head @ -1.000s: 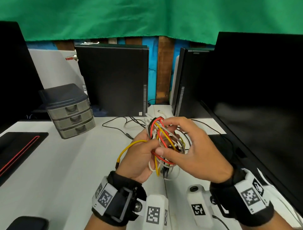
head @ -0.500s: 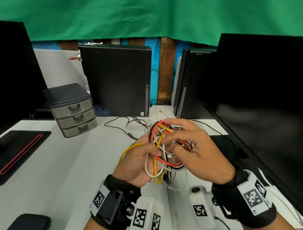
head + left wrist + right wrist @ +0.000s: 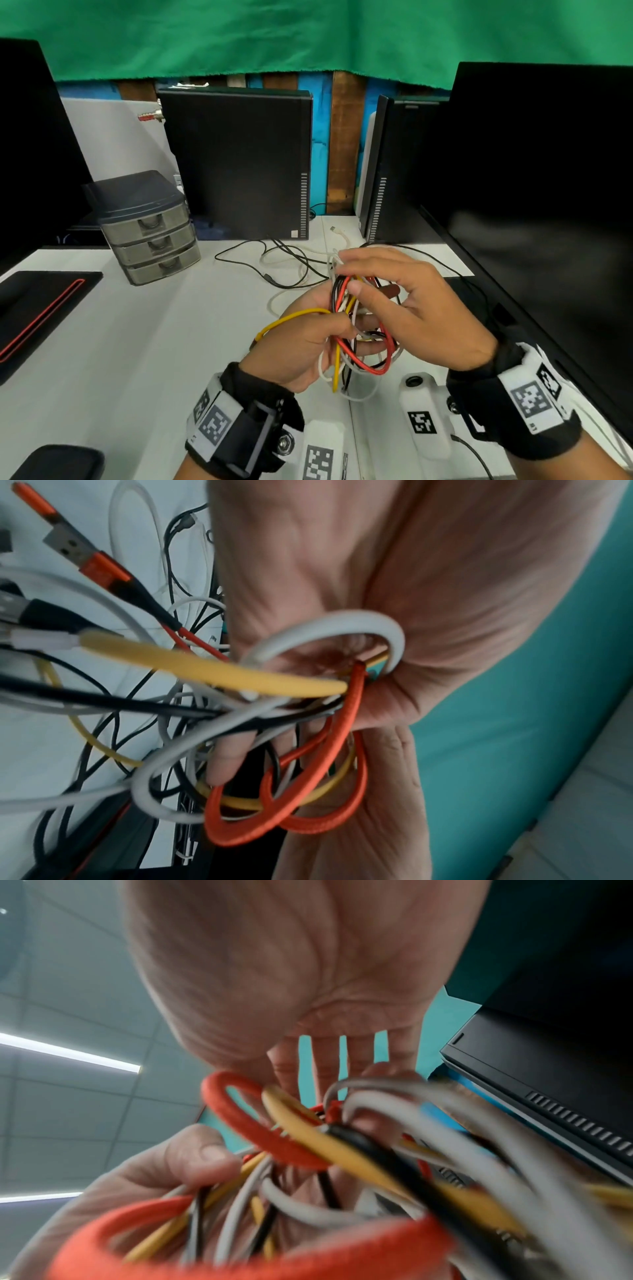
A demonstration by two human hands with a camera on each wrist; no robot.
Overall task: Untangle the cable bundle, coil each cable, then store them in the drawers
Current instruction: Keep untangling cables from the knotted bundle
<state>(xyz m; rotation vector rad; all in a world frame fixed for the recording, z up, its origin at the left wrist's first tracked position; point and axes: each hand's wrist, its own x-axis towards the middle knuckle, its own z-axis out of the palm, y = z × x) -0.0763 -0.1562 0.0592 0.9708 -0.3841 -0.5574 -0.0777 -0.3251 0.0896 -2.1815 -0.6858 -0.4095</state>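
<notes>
Hands raised over bench (image 3: 144, 342): left hand (image 3: 301, 346) clutching bundle (image 3: 359, 329), right hand (image 3: 407, 305) pinching strands. Drawers (image 3: 150, 229) at ten o'clock.

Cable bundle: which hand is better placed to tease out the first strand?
Probably the right hand: its fingertips sit on top of the cable bundle, partly free, while the left hand grips the bundle from below, anchoring it.

Head overview; wrist close-ups below

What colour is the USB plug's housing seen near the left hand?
Orange, on the USB plug; the left wrist view shows it best.
</notes>
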